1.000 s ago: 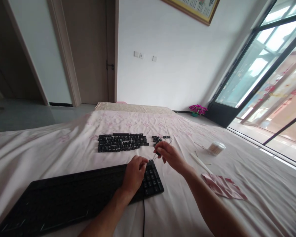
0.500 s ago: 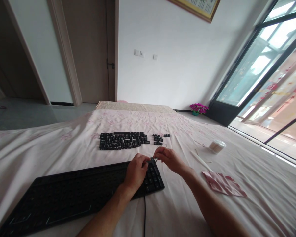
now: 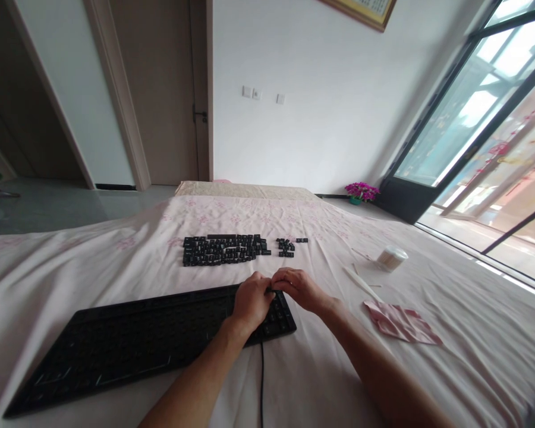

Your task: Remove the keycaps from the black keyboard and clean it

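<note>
Hands on one black keyboard [image 3: 151, 333], on a bed [image 3: 71, 261].
Left hand [image 3: 252, 300] and right hand [image 3: 296, 286], both curled, touch its right-end keys; their grip cannot be told. Loose keycaps [image 3: 225, 249] lie beyond.

This is a room in a home, likely a bedroom. A wide bed [image 3: 116, 261] with a pale pink floral sheet fills the foreground. Beyond it stand a wooden door [image 3: 160, 89], a white wall with light switches [image 3: 249, 93], a framed picture [image 3: 361, 9], a pot of pink flowers [image 3: 361, 193] and tall glass doors [image 3: 485, 125].
</note>
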`<state>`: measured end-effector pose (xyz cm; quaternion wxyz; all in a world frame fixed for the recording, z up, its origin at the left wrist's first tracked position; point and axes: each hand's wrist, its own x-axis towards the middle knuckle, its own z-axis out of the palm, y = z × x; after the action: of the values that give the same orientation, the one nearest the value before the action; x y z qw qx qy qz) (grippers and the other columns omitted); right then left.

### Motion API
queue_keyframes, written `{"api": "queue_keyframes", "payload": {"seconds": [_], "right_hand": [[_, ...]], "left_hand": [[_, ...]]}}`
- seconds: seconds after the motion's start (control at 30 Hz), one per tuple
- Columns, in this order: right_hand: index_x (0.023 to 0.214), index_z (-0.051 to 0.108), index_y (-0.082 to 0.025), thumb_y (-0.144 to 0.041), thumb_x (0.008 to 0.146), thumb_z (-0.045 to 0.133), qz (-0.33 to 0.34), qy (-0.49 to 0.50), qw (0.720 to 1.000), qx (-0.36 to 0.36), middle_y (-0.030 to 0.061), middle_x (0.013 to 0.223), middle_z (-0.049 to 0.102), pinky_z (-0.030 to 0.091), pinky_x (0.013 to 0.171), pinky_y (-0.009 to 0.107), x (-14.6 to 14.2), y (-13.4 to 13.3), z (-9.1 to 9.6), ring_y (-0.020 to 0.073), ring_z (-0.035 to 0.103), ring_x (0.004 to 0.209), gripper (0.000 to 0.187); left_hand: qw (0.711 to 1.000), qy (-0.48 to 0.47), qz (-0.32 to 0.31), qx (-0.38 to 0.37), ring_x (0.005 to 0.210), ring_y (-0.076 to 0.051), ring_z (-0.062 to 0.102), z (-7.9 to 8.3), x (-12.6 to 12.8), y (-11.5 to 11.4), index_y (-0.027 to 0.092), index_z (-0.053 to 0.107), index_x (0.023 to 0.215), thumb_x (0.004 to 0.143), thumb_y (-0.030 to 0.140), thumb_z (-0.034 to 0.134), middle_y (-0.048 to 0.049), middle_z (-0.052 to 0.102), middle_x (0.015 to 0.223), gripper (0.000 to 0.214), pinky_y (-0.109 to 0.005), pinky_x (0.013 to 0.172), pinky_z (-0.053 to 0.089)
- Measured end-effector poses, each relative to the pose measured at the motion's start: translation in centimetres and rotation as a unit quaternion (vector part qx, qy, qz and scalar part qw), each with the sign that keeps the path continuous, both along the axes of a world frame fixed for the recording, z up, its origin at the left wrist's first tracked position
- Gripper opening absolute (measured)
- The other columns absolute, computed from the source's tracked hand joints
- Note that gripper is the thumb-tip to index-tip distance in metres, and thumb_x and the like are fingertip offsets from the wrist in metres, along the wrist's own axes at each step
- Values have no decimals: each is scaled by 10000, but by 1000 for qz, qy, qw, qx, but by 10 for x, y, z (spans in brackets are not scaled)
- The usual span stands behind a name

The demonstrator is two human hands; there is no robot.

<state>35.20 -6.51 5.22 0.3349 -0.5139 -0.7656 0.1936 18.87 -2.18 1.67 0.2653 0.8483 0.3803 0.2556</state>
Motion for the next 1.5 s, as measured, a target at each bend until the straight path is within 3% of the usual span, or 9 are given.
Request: {"api": "queue_keyframes", "payload": {"seconds": [0.23,0.47,0.7,0.87,1.0,1.23,1.33,1.4,1.5], "right_hand": [[823,645,-183,-279,868,534,-37,86,995,-33,5,748,652,478,644,242,8,2,-14,128,588,665,154],[830,660,-186,-281,895,514,-56,75,995,33,21,798,664,489,709,261,5,-2,-19,137,606,724,186],[844,659,-199,-240,916,506,-31,25,988,148,35,812,677,485,756,291,-2,-7,-16,153,605,775,174],[851,644,-193,-234,928,486,-40,44,984,168,37,809,667,493,761,293,-5,-5,-8,150,608,778,180],[884,628,-188,-226,947,437,-28,-5,981,192,51,830,659,488,792,319,-7,-7,1,164,596,816,205],[1209,523,-210,-174,947,381,50,-107,966,229,97,1059,630,466,879,369,-20,-12,2,203,557,1008,301],[1265,498,-231,-154,947,347,67,-133,956,252,87,1037,633,458,891,373,-24,-12,2,205,543,1034,361],[1237,536,-239,-156,949,339,26,-133,960,245,74,954,633,471,837,349,-24,-11,4,192,564,940,358],[1093,636,-235,-222,950,404,-103,-103,971,192,57,884,619,475,755,294,-20,-7,4,166,576,822,272]], "left_hand": [[998,50,7,25,860,-195,608,2,4,5,282,696,914,758,225,632,-22,636,892,178,-263,707,409],[996,71,22,40,856,-213,603,4,11,2,284,685,910,767,345,657,-19,646,889,158,-289,705,383],[995,48,21,82,898,-206,569,1,13,-4,255,625,923,853,351,559,-13,634,917,136,-303,749,359],[998,-18,14,56,884,-182,585,-4,13,-3,227,570,918,858,248,530,1,645,917,75,-278,755,374],[993,-108,21,-29,803,-142,612,-6,13,-1,244,546,944,830,212,529,43,656,866,120,-237,712,398],[982,-167,57,-72,818,-152,646,0,11,0,235,563,971,769,141,506,24,684,886,229,-239,724,433],[976,-189,72,-82,830,-171,655,0,9,0,231,568,1000,743,159,540,7,693,898,268,-258,731,453],[963,-229,91,-112,810,-170,662,-2,10,2,219,562,1046,726,170,563,-7,697,907,324,-269,745,469],[932,-306,74,-182,747,-159,670,-6,12,5,201,525,1107,722,203,586,-13,698,892,390,-278,730,496]]}}
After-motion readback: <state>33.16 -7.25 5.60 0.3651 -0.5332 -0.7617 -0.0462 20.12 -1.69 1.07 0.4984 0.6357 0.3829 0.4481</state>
